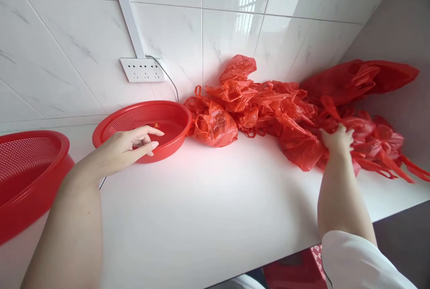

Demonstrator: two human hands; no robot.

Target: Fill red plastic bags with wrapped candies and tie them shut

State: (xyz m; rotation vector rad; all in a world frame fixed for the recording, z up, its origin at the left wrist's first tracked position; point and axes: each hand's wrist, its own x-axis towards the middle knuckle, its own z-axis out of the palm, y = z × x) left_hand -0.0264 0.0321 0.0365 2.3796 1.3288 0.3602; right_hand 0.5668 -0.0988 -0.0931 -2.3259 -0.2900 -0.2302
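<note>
My left hand (137,144) is held over the near side of a red plastic colander (101,133), with thumb and fingers apart and nothing in them. A small yellow and orange bit (156,125) shows inside this colander. On the right, my right hand (338,140) reaches into a heap of thin red plastic bags (268,103). Its fingers are spread and touch the crumpled bags, though their tips are partly hidden among the folds. Some bags look puffed out and some have loose handles trailing over the white counter (201,208).
A second red colander (55,177) stands at the left edge. A power strip (143,70) with a grey cable sits on the tiled wall behind. A larger red bag (336,83) leans in the right corner. Below the counter's front edge is a red object (292,271).
</note>
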